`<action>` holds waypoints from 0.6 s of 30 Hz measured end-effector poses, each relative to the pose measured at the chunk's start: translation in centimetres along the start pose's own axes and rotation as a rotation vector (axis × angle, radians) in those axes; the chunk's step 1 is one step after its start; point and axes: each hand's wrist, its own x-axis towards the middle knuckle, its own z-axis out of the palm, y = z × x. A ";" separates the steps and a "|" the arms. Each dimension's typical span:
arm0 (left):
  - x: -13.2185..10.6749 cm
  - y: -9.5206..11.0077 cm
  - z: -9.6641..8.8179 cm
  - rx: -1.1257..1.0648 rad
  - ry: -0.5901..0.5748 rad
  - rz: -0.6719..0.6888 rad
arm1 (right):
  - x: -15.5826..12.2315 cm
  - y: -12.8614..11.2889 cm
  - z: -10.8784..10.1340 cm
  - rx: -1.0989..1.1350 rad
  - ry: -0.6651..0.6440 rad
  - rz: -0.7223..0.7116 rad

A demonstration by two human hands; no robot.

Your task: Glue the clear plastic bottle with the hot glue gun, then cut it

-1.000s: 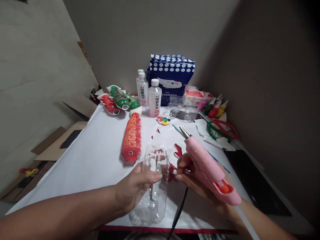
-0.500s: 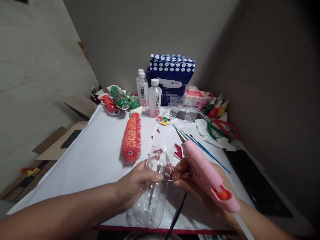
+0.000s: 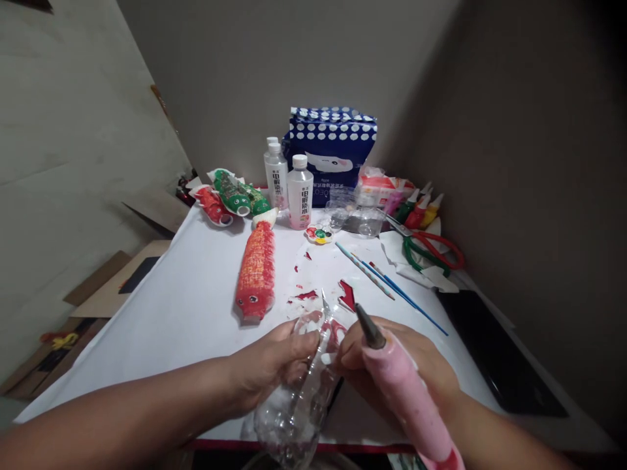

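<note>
My left hand [image 3: 274, 359] is wrapped round a clear plastic bottle [image 3: 289, 418], tilted with its rounded base toward me. My right hand [image 3: 434, 365] is closed with a pink hot glue gun [image 3: 404, 391] in it, the metal nozzle pointing up and away. The right fingertips also reach the bottle's far end, by a small white piece [image 3: 327, 358]; whether they pinch it I cannot tell. A thin silver pointed tip [image 3: 324, 300] shows just past the bottle. Red scraps [image 3: 347, 295] lie beyond it on the white table.
A red-orange painted fish [image 3: 256, 274] lies left of centre, smaller painted fish [image 3: 232, 192] behind it. Labelled bottles [image 3: 300, 196], a blue bag [image 3: 333, 150] and a paint palette [image 3: 319, 234] stand farther back. Brushes [image 3: 392, 284], scissors [image 3: 426, 251] and a black slab [image 3: 499, 352] are right.
The glue gun has swung lower and toward me, its nozzle now nearer the bottle. The bottle has turned and shifted slightly toward me in my left hand.
</note>
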 end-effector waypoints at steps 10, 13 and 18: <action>-0.2 0.7 0.9 -0.037 -0.108 0.015 | 1.7 -1.2 -0.4 -0.035 -0.105 -0.172; -0.1 0.8 1.1 -0.037 -0.089 0.028 | 2.0 -1.6 -0.5 -0.064 -0.120 -0.194; 0.0 0.4 0.8 -0.019 -0.063 0.037 | 2.2 -1.7 -0.5 -0.057 -0.137 -0.256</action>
